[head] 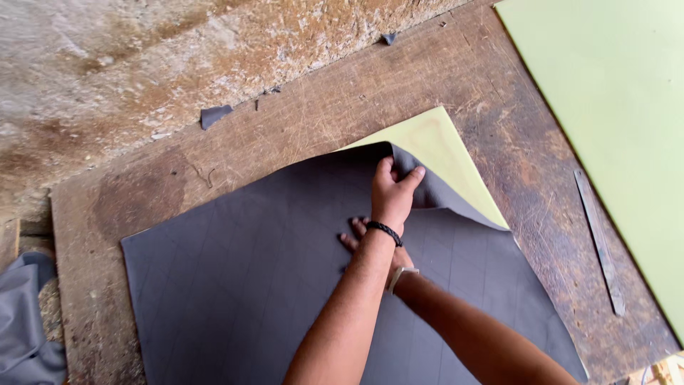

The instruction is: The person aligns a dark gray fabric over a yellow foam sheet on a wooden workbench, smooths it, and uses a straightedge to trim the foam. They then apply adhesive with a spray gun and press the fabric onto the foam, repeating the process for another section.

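Left hand (392, 192): it reaches forward across the other arm and pinches the far edge of the grey sheet (235, 271), thumb on one side and fingers on the other, lifting that edge off the layer beneath. A dark braided band sits on its wrist.
Right hand (370, 242): it lies flat on the grey sheet just behind the left wrist, fingers spread and pressing down, grasping nothing. Most of it is hidden under the left forearm; a pale strap shows at its wrist.
Grey sheet: a large dark grey piece with faint ruled lines forming a grid, spread over the middle of the wooden surface (142, 192). Its far corner is peeled up and curled back where the left hand grips it.
Yellow-green layer (442, 153): a pale panel lying under the grey sheet, bared as a triangle at the lifted corner.
Large green sheet (613, 114): it lies flat along the right edge of the surface, well apart from the hands.
Metal ruler (598, 239): a long, worn strip resting on the wood between the grey sheet and the large green sheet.
Grey scraps (214, 114): small offcuts lying at the far edge of the surface, near the stained wall.
Grey cloth (25, 321): bunched at the left, off the surface.
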